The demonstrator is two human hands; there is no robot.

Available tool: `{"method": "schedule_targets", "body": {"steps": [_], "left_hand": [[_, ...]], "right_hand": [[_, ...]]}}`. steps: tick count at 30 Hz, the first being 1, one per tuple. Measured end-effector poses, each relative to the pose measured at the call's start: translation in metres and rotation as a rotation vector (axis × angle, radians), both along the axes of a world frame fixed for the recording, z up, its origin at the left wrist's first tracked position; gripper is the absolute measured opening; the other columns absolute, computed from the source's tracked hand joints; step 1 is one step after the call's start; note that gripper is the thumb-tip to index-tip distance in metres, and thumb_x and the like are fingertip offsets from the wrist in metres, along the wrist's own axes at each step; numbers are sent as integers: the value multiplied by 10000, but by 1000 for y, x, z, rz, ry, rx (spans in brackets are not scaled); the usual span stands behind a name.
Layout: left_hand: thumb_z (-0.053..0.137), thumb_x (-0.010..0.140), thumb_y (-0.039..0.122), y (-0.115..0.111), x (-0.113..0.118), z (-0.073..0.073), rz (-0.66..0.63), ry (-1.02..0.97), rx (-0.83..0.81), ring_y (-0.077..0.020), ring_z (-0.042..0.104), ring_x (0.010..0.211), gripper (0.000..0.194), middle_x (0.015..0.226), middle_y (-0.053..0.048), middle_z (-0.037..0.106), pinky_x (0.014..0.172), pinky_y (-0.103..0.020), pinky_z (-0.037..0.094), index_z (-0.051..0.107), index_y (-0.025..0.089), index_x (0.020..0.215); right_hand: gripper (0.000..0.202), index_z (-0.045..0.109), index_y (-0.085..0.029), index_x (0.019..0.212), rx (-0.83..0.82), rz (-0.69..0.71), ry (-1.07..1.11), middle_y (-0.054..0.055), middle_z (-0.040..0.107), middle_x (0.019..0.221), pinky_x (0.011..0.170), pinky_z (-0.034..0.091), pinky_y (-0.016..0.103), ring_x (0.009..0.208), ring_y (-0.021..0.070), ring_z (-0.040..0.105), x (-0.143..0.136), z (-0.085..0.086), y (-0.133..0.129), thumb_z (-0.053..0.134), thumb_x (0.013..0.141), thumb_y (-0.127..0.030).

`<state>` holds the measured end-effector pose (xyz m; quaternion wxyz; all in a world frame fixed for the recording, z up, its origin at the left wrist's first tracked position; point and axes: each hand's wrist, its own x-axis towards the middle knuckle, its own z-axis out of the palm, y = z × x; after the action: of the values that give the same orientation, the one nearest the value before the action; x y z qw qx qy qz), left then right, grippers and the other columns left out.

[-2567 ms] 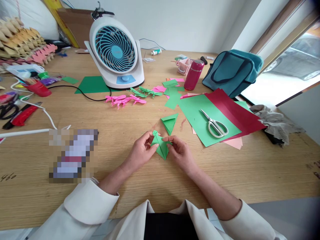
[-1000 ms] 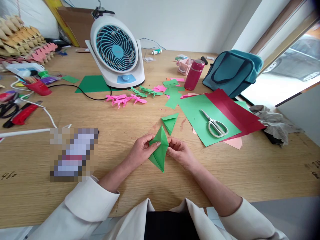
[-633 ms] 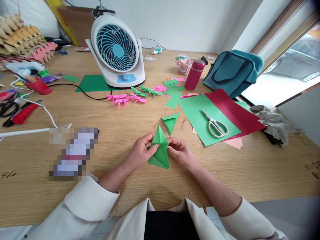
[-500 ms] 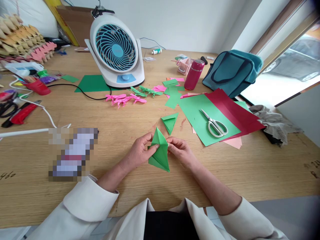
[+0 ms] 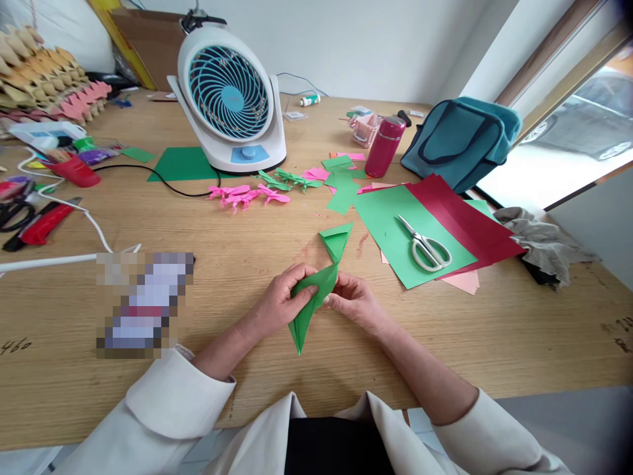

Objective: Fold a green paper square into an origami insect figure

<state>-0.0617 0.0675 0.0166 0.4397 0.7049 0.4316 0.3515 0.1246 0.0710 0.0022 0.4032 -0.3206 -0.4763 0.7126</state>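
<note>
A folded green paper (image 5: 316, 287) is held above the table between both hands, one point aimed down toward me and another up to the right. My left hand (image 5: 287, 297) pinches it from the left, thumb on top and fingers behind. At its right edge my right hand (image 5: 353, 300) is closed, fingertips pressed on the paper. Just beyond lies a second folded green piece (image 5: 338, 241), a triangle, its lower tip close to the held paper.
Scissors (image 5: 429, 251) rest on a green sheet (image 5: 390, 231) over red sheets (image 5: 465, 224). Farther back are pink figures (image 5: 242, 196), a fan (image 5: 232, 99), a red bottle (image 5: 386, 146) and a teal bag (image 5: 455, 145). A blurred phone (image 5: 148, 300) lies at the left.
The held green paper has turned clockwise, its top point now leaning right and its lower point now at the left. My right fingers have shifted slightly along its edge.
</note>
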Motion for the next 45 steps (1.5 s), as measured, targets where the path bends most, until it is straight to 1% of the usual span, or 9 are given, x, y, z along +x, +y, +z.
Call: {"method": "schedule_targets", "body": {"steps": [8, 14, 20, 24, 26, 30, 34, 39, 45], "left_hand": [[593, 910, 243, 0, 3, -5, 28, -6, 45, -181, 647, 904, 149, 970, -35, 682, 829, -285, 481, 597, 189, 1048], [600, 863, 185, 2, 1, -11, 84, 147, 173, -228, 644, 1025, 200, 1067, -59, 703, 932, -347, 474, 638, 206, 1058], [550, 841, 124, 4, -4, -14, 37, 307, 332, -220, 624, 993, 301, 1016, -31, 692, 930, -362, 449, 630, 231, 1111], [568, 822, 114, 5, -6, -9, 11, 366, 370, -207, 615, 952, 251, 981, -8, 676, 905, -352, 430, 564, 231, 1044], [577, 829, 119, 5, -7, -8, 1, 409, 402, -204, 603, 921, 192, 943, -4, 661, 889, -353, 420, 542, 227, 984], [569, 848, 84, 6, -8, -12, -86, 547, 489, -202, 574, 867, 155, 847, 10, 641, 898, -383, 383, 565, 225, 912], [661, 889, 229, 2, -4, -13, -62, 589, 491, -242, 553, 1021, 60, 1032, -42, 658, 946, -413, 375, 618, 223, 931], [832, 740, 430, -7, 7, -8, 0, 667, 454, -272, 536, 982, 340, 1038, -71, 634, 839, -408, 405, 630, 214, 907], [676, 862, 260, -12, 11, -14, -24, 724, 428, -251, 572, 936, 129, 945, -52, 635, 831, -395, 432, 592, 200, 940]], "right_hand": [[430, 571, -231, 863, 78, -84, -4, -24, 608, 824, 751, 486, 274, 793, 141, 571, -5, -11, -2, 881, 682, -468], [434, 515, -269, 1018, 137, -134, -15, -37, 540, 805, 688, 460, 258, 736, 133, 530, -2, -15, -2, 817, 770, -457], [416, 449, -315, 1265, 415, -139, -235, -12, 544, 955, 691, 461, 281, 724, 125, 529, 12, -7, -2, 657, 908, -266], [222, 549, -255, 1091, 709, -93, -506, 28, 568, 1008, 737, 480, 299, 762, 135, 558, 24, 2, 2, 563, 905, -135], [173, 577, -231, 982, 776, -29, -618, 34, 571, 997, 730, 478, 289, 770, 136, 570, 29, 4, 5, 535, 887, -93], [200, 599, -207, 927, 795, 13, -786, 31, 576, 980, 702, 445, 257, 739, 119, 565, 31, 4, 8, 525, 857, -35], [215, 613, -201, 914, 771, 3, -876, 17, 575, 951, 646, 399, 227, 692, 100, 546, 29, 2, 7, 539, 845, -11], [217, 622, -202, 909, 772, -10, -911, 9, 568, 932, 644, 383, 220, 677, 95, 532, 29, -1, 8, 560, 835, -8], [168, 622, -193, 885, 768, 9, -894, 12, 567, 916, 666, 390, 221, 709, 102, 546, 30, -4, 10, 579, 858, -33]]}}
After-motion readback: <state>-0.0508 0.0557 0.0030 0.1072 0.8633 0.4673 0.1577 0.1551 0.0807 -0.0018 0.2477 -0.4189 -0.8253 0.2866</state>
